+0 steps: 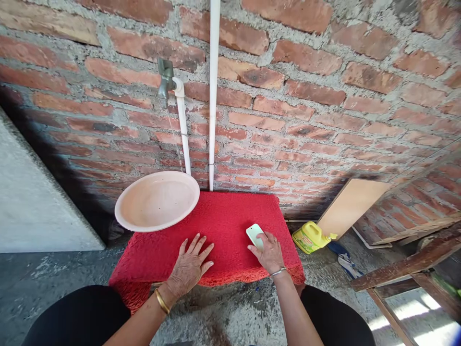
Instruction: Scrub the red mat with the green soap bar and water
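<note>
Basin (pixel 154 228) (water (pixel 162 203) inside, perhaps), on red cloth (pixel 230 216)

Counted in scene: one left hand (pixel 190 266), one right hand (pixel 270 253), two bangles (pixel 162 302), one pale green oblong object (pixel 254 234), one red cloth (pixel 230 216), one basin (pixel 135 204), one tap (pixel 164 82), two upright white pipes (pixel 213 96), plus, far right, one yellow jug (pixel 309 238) and one tan board (pixel 355 204).

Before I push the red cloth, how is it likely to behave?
The cloth is probably floppy, since its front edge hangs down. It may bunch up rather than slide smoothly, as its surface looks shaggy. The basin seems to sit over its far left corner, so that part would likely drag.
</note>
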{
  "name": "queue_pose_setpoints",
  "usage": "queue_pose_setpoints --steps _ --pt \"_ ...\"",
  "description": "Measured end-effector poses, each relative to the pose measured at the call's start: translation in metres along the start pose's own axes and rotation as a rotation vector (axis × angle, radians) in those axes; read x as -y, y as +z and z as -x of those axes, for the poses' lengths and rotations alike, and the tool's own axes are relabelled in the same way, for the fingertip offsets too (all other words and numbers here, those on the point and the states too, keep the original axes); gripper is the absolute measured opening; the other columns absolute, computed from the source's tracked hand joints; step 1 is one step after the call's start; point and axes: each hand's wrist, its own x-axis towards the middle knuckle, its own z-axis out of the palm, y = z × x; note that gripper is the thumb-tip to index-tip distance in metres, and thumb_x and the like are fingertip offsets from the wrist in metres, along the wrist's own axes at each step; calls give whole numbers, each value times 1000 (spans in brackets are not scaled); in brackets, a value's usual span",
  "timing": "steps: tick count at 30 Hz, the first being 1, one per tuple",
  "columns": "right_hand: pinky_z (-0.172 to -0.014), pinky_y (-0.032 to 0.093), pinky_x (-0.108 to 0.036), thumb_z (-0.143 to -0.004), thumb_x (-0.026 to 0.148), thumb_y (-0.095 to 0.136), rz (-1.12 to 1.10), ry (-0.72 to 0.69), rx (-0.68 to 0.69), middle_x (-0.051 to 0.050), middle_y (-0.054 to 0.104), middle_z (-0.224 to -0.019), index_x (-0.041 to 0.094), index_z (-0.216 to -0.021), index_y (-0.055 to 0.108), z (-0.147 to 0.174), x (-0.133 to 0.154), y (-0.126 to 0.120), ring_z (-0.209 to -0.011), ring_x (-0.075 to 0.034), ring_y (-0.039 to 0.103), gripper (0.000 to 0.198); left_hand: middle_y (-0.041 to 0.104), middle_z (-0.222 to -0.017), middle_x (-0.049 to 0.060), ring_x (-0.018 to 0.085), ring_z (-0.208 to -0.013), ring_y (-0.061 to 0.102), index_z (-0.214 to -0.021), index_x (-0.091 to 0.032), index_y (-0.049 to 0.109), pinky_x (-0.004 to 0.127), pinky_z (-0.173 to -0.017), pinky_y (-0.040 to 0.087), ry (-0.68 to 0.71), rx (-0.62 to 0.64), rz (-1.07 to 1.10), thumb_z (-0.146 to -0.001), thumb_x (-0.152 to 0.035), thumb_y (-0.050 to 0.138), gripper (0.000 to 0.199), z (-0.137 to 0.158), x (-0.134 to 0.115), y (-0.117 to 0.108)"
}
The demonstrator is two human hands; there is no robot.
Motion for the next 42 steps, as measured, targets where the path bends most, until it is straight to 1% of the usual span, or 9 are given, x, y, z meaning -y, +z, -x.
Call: queue_pose_setpoints --steps 6,12,18,21,25,30,32,38,42 --pt "-94 47 -33 -79 24 67 26 62 -15 -6 66 -112 26 -109 67 9 -50 -5 -101 -21 64 30 58 -149 10 35 -140 49 -136 -34 64 59 -116 33 -37 31 -10 -94 -40 60 43 0 4 8" --pt "-79 50 -40 -86 42 61 251 535 -149 -13 64 -101 19 -114 66 30 -110 -42 -89 -29 65 36 57 -149 11 36 -140 48 -137 -33 64 61 -116 32 -46 38 -12 -93 -39 60 44 0 0 8" --pt "-88 52 -37 -79 36 73 -17 15 -70 -8 65 -107 27 -106 69 42 0 2 -94 -25 63 28 59 -146 12 37 -138 50 -136 -32 65 62 -113 34 -23 46 -50 -93 -39 60 44 -1 3 6" --pt "-89 52 -39 -75 31 78 -58 -88 -18 -6 64 -112 30 -108 70 44 36 24 -98 -26 63 34 60 -145 11 36 -138 51 -136 -32 65 61 -112 35 -12 37 -58 -93 -39 60 44 -1 4 6" --pt "-88 52 -35 -78 31 73 -51 55 -90 -7 64 -109 27 -106 70 47 -19 9 -94 -23 63 29 61 -144 11 37 -137 51 -135 -32 65 61 -111 35 -7 21 -57 -92 -39 60 43 -2 3 8" --pt "-82 52 -41 -80 44 66 80 524 -269 -10 61 -99 22 -106 67 54 -111 -28 -86 -27 62 34 62 -143 11 36 -136 52 -133 -31 66 60 -113 33 -6 -16 -64 -91 -37 62 43 -2 1 8" --pt "-80 53 -42 -78 49 67 55 541 -314 -11 61 -99 22 -107 67 60 -107 -25 -87 -28 62 40 62 -142 11 36 -135 52 -133 -30 67 59 -113 32 2 -30 -81 -91 -36 61 42 -2 1 8" --pt "-85 54 -37 -77 39 66 -266 91 -227 -6 62 -106 27 -102 69 74 -29 16 -93 -23 63 28 62 -143 11 35 -136 52 -134 -29 66 59 -113 33 8 -7 -107 -92 -35 61 43 -1 2 6" --pt "-83 54 -39 -73 44 66 -256 220 -254 -6 62 -103 26 -97 70 78 -60 9 -89 -24 62 30 60 -145 11 35 -139 49 -135 -30 65 59 -115 31 -27 34 -78 -92 -34 61 43 -2 -1 5"
